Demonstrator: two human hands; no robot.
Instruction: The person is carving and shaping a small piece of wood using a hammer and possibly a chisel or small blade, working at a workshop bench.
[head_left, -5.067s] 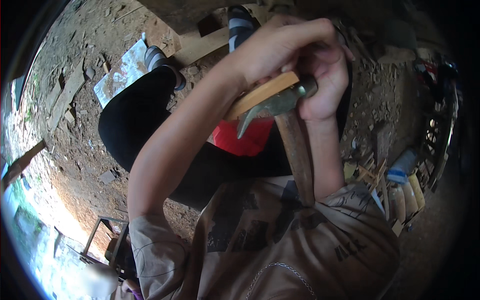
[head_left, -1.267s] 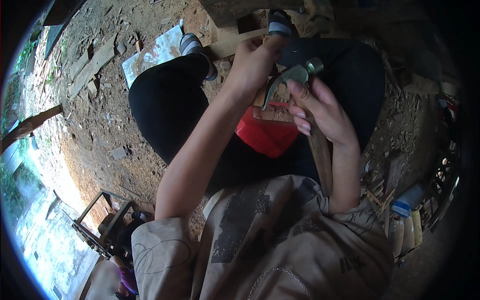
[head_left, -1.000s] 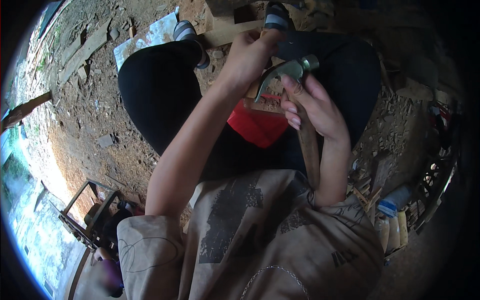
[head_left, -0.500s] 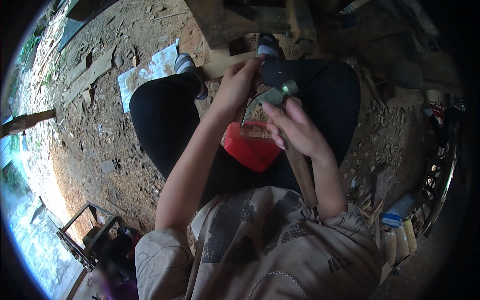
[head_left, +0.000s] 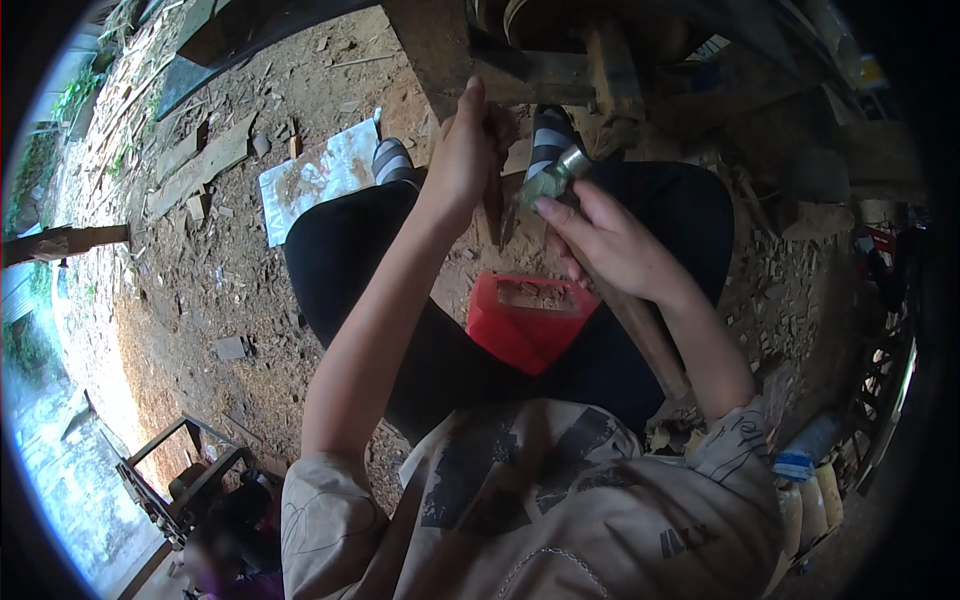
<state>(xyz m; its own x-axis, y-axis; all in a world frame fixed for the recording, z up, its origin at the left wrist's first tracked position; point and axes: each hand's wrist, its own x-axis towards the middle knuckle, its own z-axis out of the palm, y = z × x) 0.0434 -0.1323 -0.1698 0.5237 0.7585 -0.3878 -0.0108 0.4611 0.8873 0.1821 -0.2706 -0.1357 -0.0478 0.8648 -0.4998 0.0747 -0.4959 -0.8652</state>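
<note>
My left hand [head_left: 465,160] is closed on a narrow piece of wood [head_left: 493,215], which points down toward me. Just right of it, my right hand [head_left: 590,230] grips a claw hammer near its metal head [head_left: 568,165], the thumb lying by the head and the wooden handle [head_left: 640,330] running back along my forearm. The hammer head is beside the wood piece; whether they touch I cannot tell. Below both hands, between my bent legs, sits a red container [head_left: 525,340] with wood bits showing in its top opening.
A dark wooden structure [head_left: 440,50] stands beyond my sandalled feet. A pale sheet [head_left: 315,170] lies on the debris-strewn dirt. A metal frame [head_left: 175,455] is at lower left, with another person [head_left: 235,560] beside it. Wood offcuts and a blue-labelled bottle [head_left: 805,445] lie at right.
Five seconds ago my hands were closer in, the wood over the hammer head. Since then my left hand has moved forward, the wood now more lengthwise. The view has shifted to show more ahead.
</note>
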